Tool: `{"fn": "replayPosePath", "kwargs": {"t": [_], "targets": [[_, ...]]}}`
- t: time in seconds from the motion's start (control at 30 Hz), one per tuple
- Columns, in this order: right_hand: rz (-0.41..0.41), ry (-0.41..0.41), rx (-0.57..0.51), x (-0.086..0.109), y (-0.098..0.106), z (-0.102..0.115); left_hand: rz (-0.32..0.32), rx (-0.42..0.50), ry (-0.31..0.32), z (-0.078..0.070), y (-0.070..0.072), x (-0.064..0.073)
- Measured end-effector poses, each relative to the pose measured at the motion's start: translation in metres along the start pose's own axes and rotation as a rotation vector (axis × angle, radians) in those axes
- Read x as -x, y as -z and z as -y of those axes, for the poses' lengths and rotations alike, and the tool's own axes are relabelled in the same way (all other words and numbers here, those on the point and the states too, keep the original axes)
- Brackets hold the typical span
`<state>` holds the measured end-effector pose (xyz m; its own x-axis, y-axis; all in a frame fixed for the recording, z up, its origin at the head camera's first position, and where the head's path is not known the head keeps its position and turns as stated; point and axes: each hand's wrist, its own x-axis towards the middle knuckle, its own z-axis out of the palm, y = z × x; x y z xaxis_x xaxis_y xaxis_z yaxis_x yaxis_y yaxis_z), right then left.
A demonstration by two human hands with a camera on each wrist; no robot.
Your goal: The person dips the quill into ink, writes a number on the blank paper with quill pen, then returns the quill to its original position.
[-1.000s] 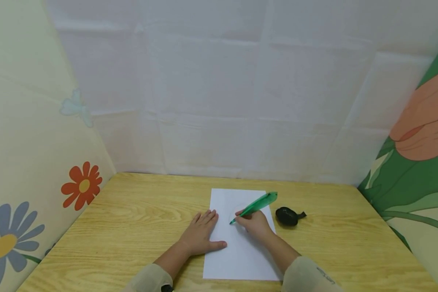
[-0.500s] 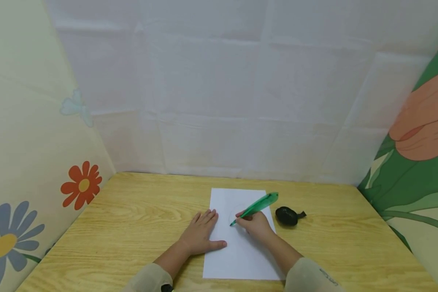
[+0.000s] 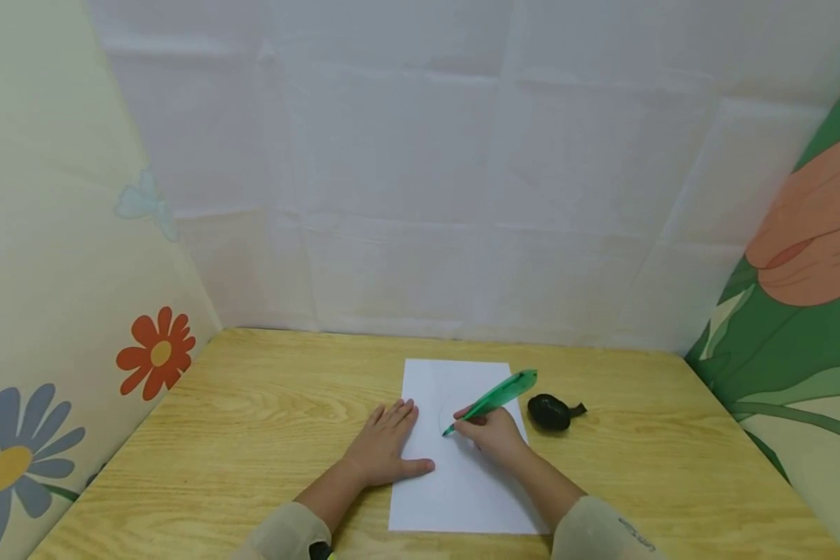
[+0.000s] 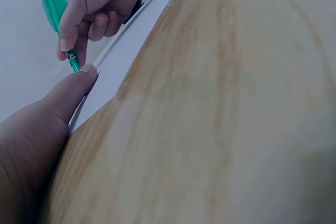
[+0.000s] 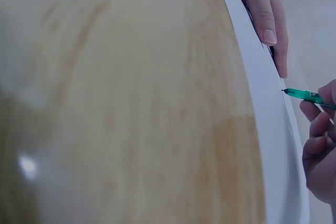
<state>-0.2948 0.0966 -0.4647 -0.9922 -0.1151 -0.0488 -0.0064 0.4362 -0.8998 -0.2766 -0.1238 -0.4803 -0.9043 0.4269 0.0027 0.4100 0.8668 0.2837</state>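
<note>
A white sheet of paper [image 3: 427,502] lies on the wooden table. My left hand [image 3: 383,453] rests flat across its left edge, fingers straight and thumb spread over the sheet. Between thumb and fingers, my right hand [image 3: 497,437] pinches a green pen [image 3: 502,391] whose upper end is leaf-shaped. The pen leans up to the right, its dark tip [image 5: 283,91] at the paper in the right wrist view. A faint curved line [image 3: 441,418] shows on the sheet by the tip; the right hand hides part of the area beside it.
Just right of the paper sits a black, rounded object [image 3: 549,412] with a short flared tail. Bare wood tabletop [image 3: 273,397] extends to both sides. A white cloth [image 3: 392,171] hangs behind, with flower-printed cloths at left and right.
The pen tip has moved slightly down and to the right over the paper, the right hand moving with it. My left hand holds its place on the sheet.
</note>
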Motion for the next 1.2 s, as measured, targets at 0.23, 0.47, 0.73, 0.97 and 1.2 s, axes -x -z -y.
{"fn": "replayPosePath", "kwargs": {"t": [0.23,0.47,0.73,0.97,1.2], "targets": [[-0.006,0.01,-0.014,0.001,0.001,-0.002,0.002,0.004,0.003,0.0,0.001,-0.001],[0.001,0.01,0.019,0.004,0.003,-0.003,0.002,0.009,0.0,0.0,0.002,-0.001],[0.027,0.022,0.018,0.008,0.007,-0.005,0.006,0.01,0.003,0.0,0.001,-0.001],[0.046,0.032,-0.001,0.012,0.011,-0.008,-0.006,0.011,-0.002,0.0,-0.001,0.0],[0.06,0.045,-0.022,0.015,0.014,-0.011,-0.031,0.02,-0.017,0.0,-0.001,0.002]]}}
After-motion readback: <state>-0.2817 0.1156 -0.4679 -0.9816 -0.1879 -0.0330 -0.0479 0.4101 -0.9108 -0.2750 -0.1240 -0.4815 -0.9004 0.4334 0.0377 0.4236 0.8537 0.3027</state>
